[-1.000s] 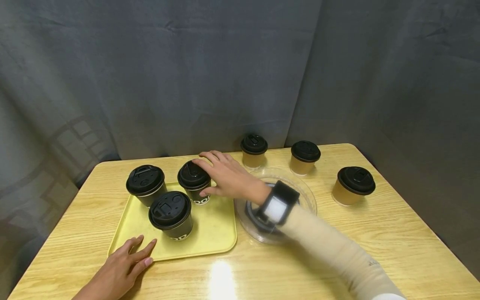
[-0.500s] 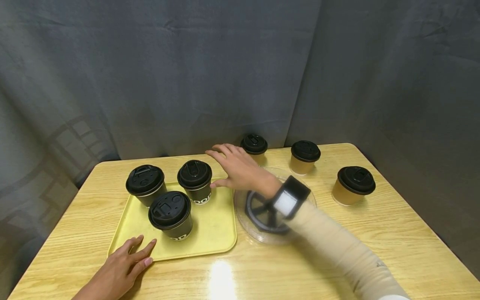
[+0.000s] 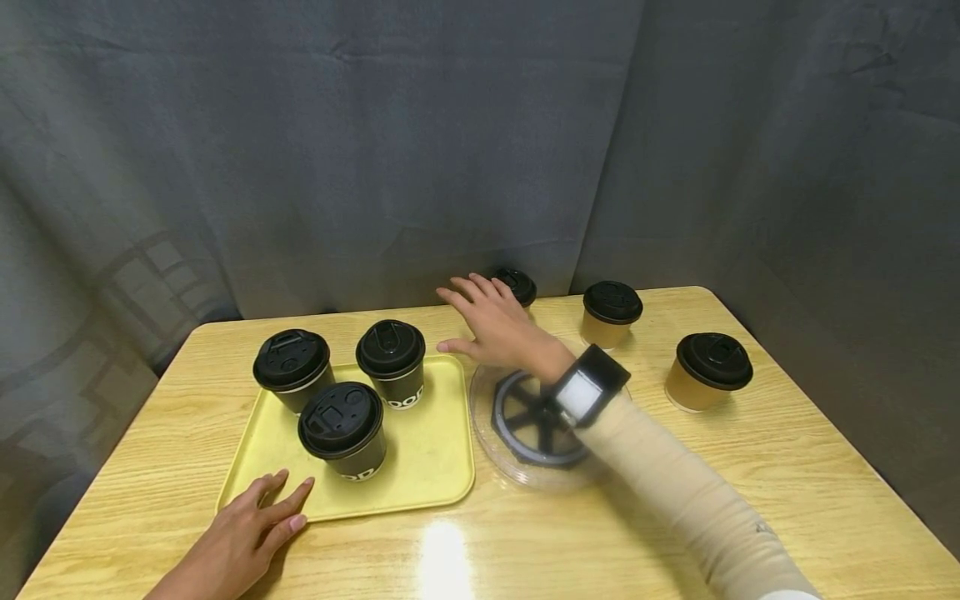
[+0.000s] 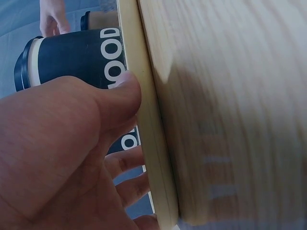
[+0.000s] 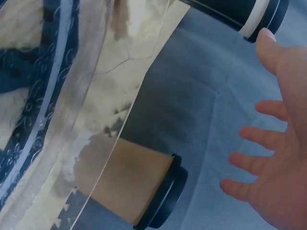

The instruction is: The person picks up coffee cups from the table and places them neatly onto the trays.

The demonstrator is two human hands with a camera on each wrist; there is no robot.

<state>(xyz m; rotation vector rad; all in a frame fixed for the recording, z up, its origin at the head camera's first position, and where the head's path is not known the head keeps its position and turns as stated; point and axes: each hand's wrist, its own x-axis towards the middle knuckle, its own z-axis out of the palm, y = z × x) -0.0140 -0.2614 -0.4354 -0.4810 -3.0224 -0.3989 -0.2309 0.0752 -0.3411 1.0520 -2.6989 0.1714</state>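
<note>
Its grip apart, the left hand (image 3: 243,525) rests on the eight o'clock edge of the yellow tray (image 3: 431,475). Three black cups (image 3: 392,358) stand upright there, toward eleven, toward one and nearer the middle. The right hand (image 3: 495,327), grip also apart, hovers at eleven o'clock from the clear dish (image 3: 482,425). Upright brown cups (image 3: 603,329) stand on the surface (image 3: 772,500), one partly hidden at that hand's one o'clock.

The right hand (image 3: 498,327) has moved rightward, away from the rightmost black cup (image 3: 392,358).
</note>
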